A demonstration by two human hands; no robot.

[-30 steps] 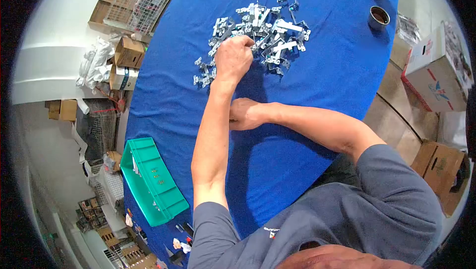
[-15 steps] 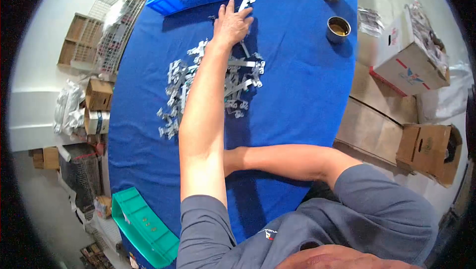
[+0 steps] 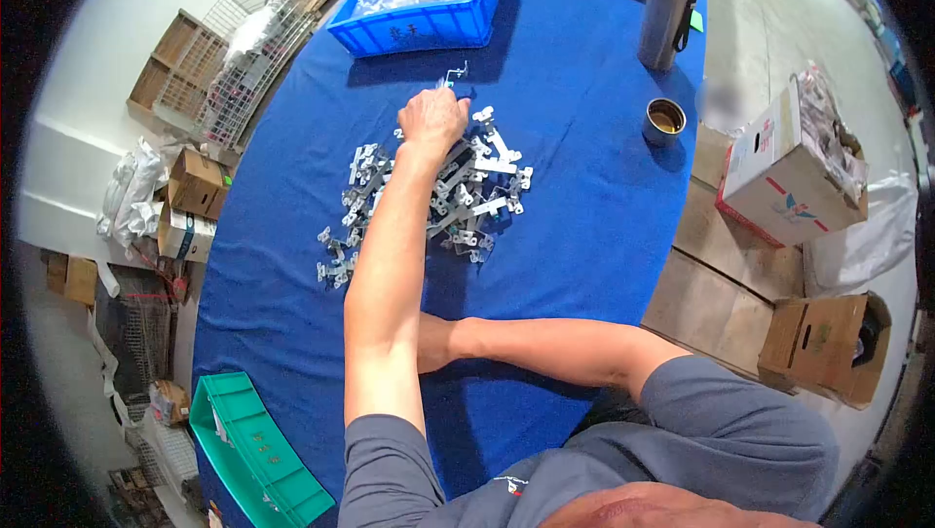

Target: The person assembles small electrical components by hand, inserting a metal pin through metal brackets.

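My left hand [image 3: 433,119] reaches over the far end of a loose pile of small metal brackets [image 3: 497,166]. Its fingers are curled, and a thin, bent metal bracket [image 3: 456,73] sticks out beyond them. The grip itself is hidden by the back of the hand. My right hand [image 3: 434,343] lies low over the cloth, close to my body, behind my left forearm. Its fingers are out of sight, so what it holds, if anything, does not show.
A blue crate [image 3: 419,38] with plastic-wrapped contents stands beyond the pile. At the right are a steel flask [image 3: 667,17] and a cup [image 3: 664,122] of brown liquid. A green bin [image 3: 258,450] sits near left on the blue tablecloth [image 3: 575,236]. Cartons [image 3: 794,163] flank the table.
My left hand has drawn back from near the blue crate toward the pile. Its spread fingers have closed on a metal bracket. The view has tilted up a little; my right arm stays bent.
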